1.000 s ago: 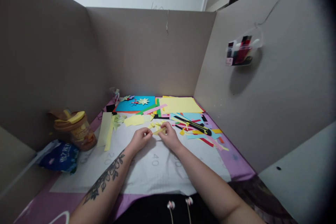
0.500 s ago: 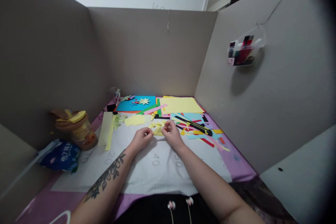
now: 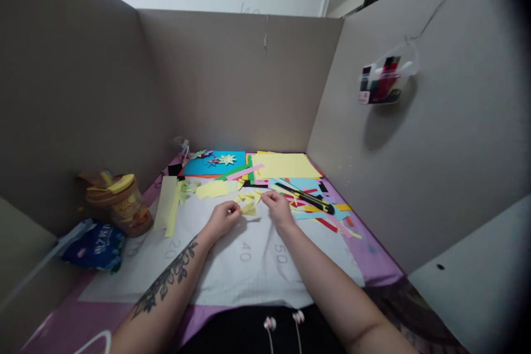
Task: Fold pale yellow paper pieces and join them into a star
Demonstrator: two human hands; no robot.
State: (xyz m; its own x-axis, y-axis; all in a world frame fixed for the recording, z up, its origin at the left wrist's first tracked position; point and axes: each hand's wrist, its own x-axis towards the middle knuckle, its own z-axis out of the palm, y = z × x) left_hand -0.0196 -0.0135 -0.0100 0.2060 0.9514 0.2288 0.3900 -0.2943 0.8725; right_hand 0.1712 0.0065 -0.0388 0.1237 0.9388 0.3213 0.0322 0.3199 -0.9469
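Note:
My left hand (image 3: 224, 218) pinches a folded yellow paper piece (image 3: 249, 209) by its left side, above the white sheet (image 3: 232, 282). My right hand (image 3: 277, 207) is closed at the fingertips, to the right of that piece and apart from it. Its fingertips touch or nearly touch one of the small yellow folded bits (image 3: 256, 197); whether they grip it is too small to tell. More such bits lie just behind the held piece. A black and yellow cutter (image 3: 309, 197) rests on coloured strips beyond my right hand.
Behind lie a blue sheet (image 3: 194, 167) with paper stars (image 3: 227, 160) and a pale yellow sheet (image 3: 286, 166). At the left stand a brown cup (image 3: 131, 210) and a blue packet (image 3: 97, 246). Grey panels (image 3: 240, 83) enclose the table; a clear holder (image 3: 384, 80) hangs right.
My right hand has moved right and slightly back, off the folded yellow piece. My left hand stays nearly in place with the piece.

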